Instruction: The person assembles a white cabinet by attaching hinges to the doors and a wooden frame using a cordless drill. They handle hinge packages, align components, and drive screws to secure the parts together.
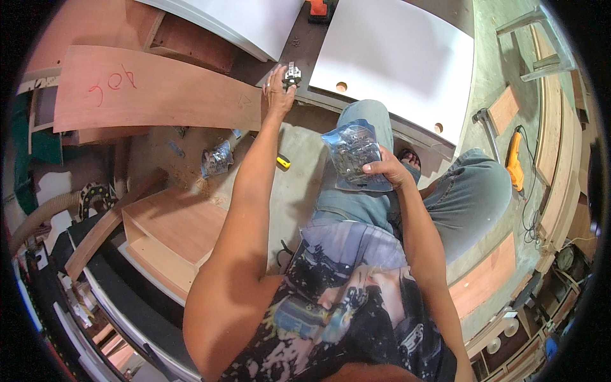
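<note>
Hinge: metal, pale above and dark below. Sits just left of the panel, near the close end of the strip of dark worktop that runs along that edge. Left hand reaches forward to it. Left grip: fingers partly bent, thumb at the near side of the hinge; cannot tell whether they clamp it or only rest against it. Whether the hinge bears its weight on the worktop is also unclear.

Panel: white, flat, two round holes along its near edge, one toward each corner.

Right hand is on the near side of the panel, above one leg. Right grip: clamped on the bag at its right side, thumb on top, fingers mostly hidden. Bag is clear plastic with a bluish tint, filled with metal pieces; single pieces too blurred to separate.

Other items, by panel. Left of it, beyond the hinge: small metal bits on the worktop. At its far left corner: an orange-and-black object, partly out of view. Well left: a wooden board with red handwriting. Nearer and left, on the floor: a yellow-and-black tool and a second bag. Right, on the floor: an orange tool with a dark cord.
</note>
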A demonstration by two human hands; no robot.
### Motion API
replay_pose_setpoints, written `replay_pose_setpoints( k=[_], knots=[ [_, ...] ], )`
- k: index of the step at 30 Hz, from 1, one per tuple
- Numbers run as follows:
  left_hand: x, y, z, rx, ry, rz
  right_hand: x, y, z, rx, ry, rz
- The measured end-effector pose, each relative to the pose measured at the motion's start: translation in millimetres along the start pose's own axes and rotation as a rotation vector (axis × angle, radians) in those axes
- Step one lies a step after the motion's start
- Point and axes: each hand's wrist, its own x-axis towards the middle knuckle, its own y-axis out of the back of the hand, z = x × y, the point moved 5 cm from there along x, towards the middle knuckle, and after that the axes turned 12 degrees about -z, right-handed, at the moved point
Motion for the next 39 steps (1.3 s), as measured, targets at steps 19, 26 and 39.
replay_pose_setpoints(
  k=[19, 26, 39],
  knots=[
    [-48.1, 80.7, 169.0, -0.633, -0.281, -1.362, 8.4, 3.4, 18.1, 0.033, -0.043, -0.174],
    [-49.0, 57.4, 175.3, -0.302, -0.444, -1.486, 8.9, 5.2, 18.3, -0.015, -0.044, -0.176],
    [-41.8, 94.5, 190.2, -0.684, -0.481, -1.093, 8.4, 0.1, 13.4, 0.037, -0.008, -0.211]
  ],
)
